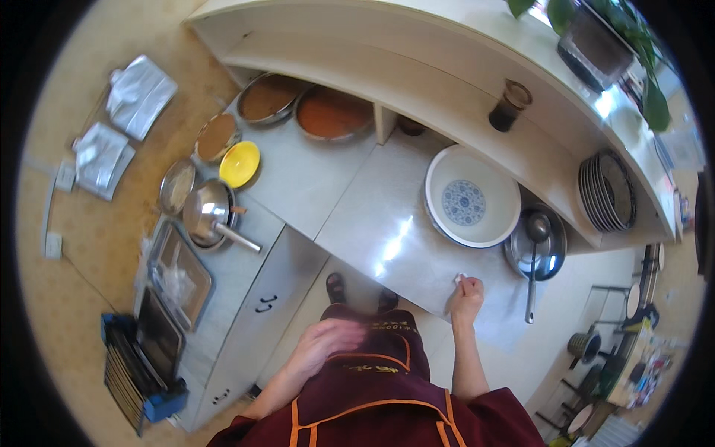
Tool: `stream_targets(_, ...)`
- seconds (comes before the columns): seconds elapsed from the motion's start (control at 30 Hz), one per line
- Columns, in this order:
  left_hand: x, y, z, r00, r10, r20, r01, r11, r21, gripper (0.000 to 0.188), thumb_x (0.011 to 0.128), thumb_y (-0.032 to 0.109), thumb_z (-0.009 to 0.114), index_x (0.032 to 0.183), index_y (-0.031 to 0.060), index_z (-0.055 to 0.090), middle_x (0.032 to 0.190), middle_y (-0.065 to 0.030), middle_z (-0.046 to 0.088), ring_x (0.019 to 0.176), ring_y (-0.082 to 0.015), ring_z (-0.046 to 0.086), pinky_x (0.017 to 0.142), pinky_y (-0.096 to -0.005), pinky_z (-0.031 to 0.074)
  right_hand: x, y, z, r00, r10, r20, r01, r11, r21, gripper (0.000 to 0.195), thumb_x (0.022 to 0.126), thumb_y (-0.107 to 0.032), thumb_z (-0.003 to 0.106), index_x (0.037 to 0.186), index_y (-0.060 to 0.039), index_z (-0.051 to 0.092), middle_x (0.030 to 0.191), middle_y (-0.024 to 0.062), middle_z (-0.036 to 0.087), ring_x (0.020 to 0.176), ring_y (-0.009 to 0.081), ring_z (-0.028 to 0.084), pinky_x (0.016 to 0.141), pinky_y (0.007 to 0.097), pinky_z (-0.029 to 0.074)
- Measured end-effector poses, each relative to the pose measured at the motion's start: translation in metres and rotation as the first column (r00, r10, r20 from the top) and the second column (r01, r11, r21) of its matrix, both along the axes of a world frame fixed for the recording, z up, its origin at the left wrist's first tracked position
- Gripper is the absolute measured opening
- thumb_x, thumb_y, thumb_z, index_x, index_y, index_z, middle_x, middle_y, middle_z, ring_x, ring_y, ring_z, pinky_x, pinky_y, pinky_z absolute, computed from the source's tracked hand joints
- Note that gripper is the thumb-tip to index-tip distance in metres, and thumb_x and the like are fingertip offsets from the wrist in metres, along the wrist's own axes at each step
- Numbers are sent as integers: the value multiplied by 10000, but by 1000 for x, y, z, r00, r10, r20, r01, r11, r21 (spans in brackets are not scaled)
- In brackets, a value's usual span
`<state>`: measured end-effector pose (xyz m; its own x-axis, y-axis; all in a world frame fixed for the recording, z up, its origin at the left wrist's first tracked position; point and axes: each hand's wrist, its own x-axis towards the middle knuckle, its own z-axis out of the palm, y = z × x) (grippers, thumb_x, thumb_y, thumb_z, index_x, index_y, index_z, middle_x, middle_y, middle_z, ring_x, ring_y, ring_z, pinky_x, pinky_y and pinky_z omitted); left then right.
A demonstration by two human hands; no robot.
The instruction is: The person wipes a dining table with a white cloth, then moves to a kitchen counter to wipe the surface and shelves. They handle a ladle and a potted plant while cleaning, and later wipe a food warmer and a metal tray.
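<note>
My right hand (468, 302) is at the front edge of the steel counter (357, 207), its fingers closed on a small white piece, perhaps tissue or cloth (459, 279). Blurred by motion, my left hand (334, 342) is in front of my dark red apron (380, 385) with fingers stretched out; I see nothing in it. Beyond my right hand is a large white enamel basin (497, 212) with a blue pattern on its bottom. To the basin's right is a steel bowl (515, 258) with a ladle (532, 279) resting in it, handle over the rim.
Pans of brown (271, 96) and red sauce (335, 112), a yellow bowl (240, 163) and a steel saucepan (204, 215) line the left counter. Trays (204, 302) lie nearer me. A shelf (424, 72) overhangs the counter, holding a glass jug (509, 106) and stacked plates (609, 190).
</note>
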<state>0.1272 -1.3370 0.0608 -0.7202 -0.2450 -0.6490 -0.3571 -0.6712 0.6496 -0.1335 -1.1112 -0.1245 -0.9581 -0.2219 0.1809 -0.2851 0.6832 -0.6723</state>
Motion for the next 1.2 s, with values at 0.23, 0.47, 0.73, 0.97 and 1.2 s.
stream_targets(0.23, 81, 35, 6, 935, 353, 7, -352, 933, -81, 326, 1041, 153, 482, 1223, -102, 572, 1170, -289, 663, 1046, -344, 691, 928, -447, 574, -8, -7, -7, 947, 200, -250, -158, 971, 178, 89, 844, 0, 625, 881, 28, 701, 888, 203, 627, 852, 367, 611, 732, 444, 509)
stream_targets(0.47, 150, 74, -5, 898, 439, 15, -438, 898, -51, 316, 1040, 160, 487, 1201, -96, 580, 1145, -281, 670, 1010, -325, 701, 884, -420, 589, 45, -9, -18, 893, 395, -214, -361, 915, 183, 100, 825, -12, 610, 875, 16, 692, 873, 199, 626, 859, 380, 605, 753, 467, 511)
stream_targets(0.73, 251, 122, -28, 773, 634, -25, -634, 769, -77, 310, 1019, 158, 550, 1176, -104, 603, 1106, -285, 683, 974, -326, 711, 848, -418, 603, 59, -1, -22, 900, 304, -311, -278, 952, 126, 80, 837, -26, 602, 841, 9, 675, 858, 205, 616, 875, 398, 600, 779, 478, 496)
stream_targets(0.97, 279, 163, -32, 784, 621, -13, -621, 784, -14, 285, 1020, 138, 531, 1158, -98, 611, 1110, -254, 689, 994, -305, 702, 892, -401, 581, 52, 1, -45, 847, 432, -311, -344, 890, 299, 124, 832, -57, 588, 778, -1, 684, 850, 213, 627, 883, 399, 596, 784, 505, 486)
stream_targets(1.2, 280, 163, -52, 852, 506, -136, -521, 846, -116, 314, 1058, 158, 490, 1225, -87, 595, 1190, -232, 671, 1070, -287, 681, 930, -391, 564, 135, -17, -14, 650, 537, 538, -455, 842, -290, 148, 832, -4, 748, 966, 57, 758, 764, 82, 713, 673, 129, 638, 636, 269, 509)
